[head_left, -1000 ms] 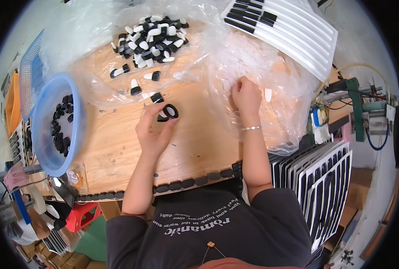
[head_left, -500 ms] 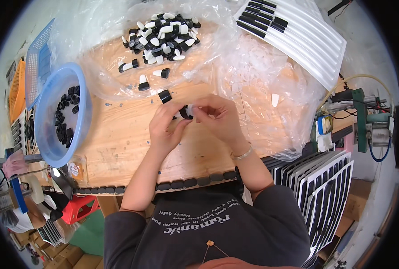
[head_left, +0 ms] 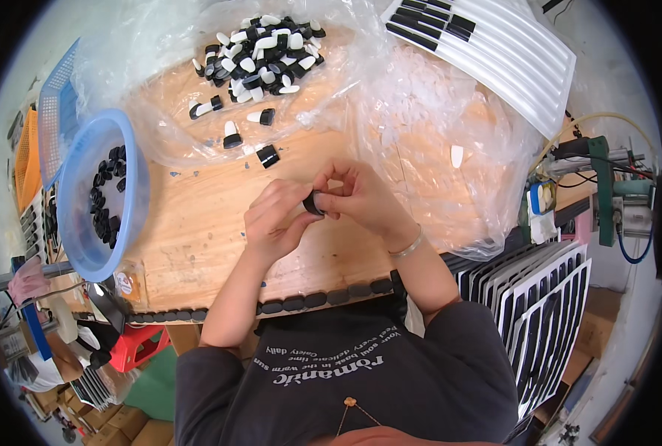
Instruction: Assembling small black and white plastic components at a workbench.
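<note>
At left we see a round light-blue plastic basin (head_left: pixel 134 201), and in it lie small black rounded pieces (head_left: pixel 108 219); farther left stand a blue perforated plastic basket (head_left: pixel 57 111) and an orange perforated plastic basket (head_left: pixel 27 165). At far right, a white ribbed plastic tray (head_left: pixel 520 78) carries several black strips (head_left: pixel 420 26) in its left part. The piece in work is a short, black, glossy band, shaped like a ring (head_left: pixel 311 204), and it is between the two hands, above the table's middle. Our left hand (head_left: pixel 275 221) grips its left side between thumb and fingers; our right hand (head_left: pixel 353 199) has its fingertips at the right side, but we cannot tell whether they grip it. The table (head_left: pixel 189 249) is of pale wood, partly covered by clear plastic sheeting (head_left: pixel 420 171), and at its far side lies a heap of black-and-white pieces (head_left: pixel 260 59). Near right, white panels with black strips (head_left: pixel 543 320) stand in a row; near left is a red plastic stool (head_left: pixel 128 351).
</note>
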